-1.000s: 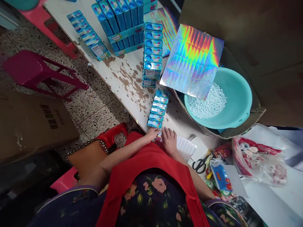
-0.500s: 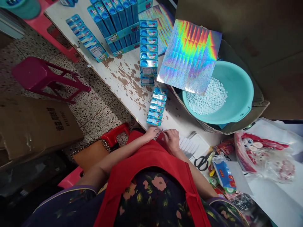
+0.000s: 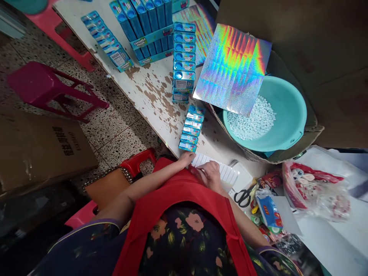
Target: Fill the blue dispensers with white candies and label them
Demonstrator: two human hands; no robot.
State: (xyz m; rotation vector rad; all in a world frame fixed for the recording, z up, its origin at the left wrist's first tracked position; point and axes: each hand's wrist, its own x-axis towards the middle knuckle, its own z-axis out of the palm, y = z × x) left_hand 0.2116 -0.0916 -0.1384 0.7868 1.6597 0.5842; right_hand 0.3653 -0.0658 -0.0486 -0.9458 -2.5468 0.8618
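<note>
Left hand (image 3: 186,158): resting beside the striped sheet (image 3: 225,171), grip impossible to tell
Right hand (image 3: 212,173): curling, grip likewise unclear
Blue boxes (image 3: 191,131): lining the surface (image 3: 138,87)

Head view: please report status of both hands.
Bare left hand near shiny blue rectangular packs; bare right hand partly covering white striped sheet. Grip contents unclear. Black-handled scissors right of both hands.

We're looking forward and steeply down from a head-worn camera, red apron (image 3: 175,188) close below, white table (image 3: 214,132) stretching far left!
</note>
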